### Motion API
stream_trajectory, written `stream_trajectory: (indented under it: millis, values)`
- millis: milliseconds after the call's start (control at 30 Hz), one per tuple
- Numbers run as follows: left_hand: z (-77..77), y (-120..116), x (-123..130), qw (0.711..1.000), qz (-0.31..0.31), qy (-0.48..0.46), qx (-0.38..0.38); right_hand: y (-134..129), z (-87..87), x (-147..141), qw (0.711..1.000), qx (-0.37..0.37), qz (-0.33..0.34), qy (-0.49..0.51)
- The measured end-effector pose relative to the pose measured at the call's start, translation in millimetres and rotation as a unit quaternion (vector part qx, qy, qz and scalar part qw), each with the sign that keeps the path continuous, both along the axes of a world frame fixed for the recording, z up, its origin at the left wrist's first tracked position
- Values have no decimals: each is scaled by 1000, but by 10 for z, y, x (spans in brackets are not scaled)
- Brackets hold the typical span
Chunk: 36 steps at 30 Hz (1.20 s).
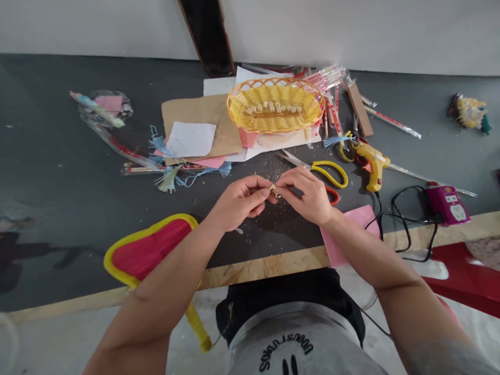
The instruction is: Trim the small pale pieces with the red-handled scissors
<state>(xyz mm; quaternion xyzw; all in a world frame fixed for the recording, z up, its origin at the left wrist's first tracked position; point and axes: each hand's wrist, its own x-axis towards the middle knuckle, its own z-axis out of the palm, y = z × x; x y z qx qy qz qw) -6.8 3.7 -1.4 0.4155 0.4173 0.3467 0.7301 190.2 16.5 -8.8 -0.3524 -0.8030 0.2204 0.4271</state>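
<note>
Over the grey table, my left hand point(248, 197) and my right hand point(308, 195) meet with their fingertips pinched on a small pale tan piece point(272, 187). Fingers partly cover it, so its exact kind is unclear. Pale crumbs point(283, 229) lie scattered beneath. Just beyond my right hand are scissors with yellow handles point(332, 173), and a red handle point(333, 196) shows partly behind that hand. Farther back, a yellow woven basket point(275, 125) holds a row of small pale clustered pieces point(273, 107).
A yellow glue gun point(375, 165) lies right, near a purple power adapter point(448, 204) with black cords. Pink paper point(351, 229) overhangs the front edge. A yellow-rimmed red fan point(152, 245) is by my left forearm. Blue tassels point(158, 143) and brown paper point(199, 107) lie behind.
</note>
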Motion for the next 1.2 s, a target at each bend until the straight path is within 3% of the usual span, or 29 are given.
stream_trajectory:
  millis: [1200]
  values:
    - [-5, -18, 7, 989, 3, 134, 58, -3, -34, -8, 1000, -18, 4, -21]
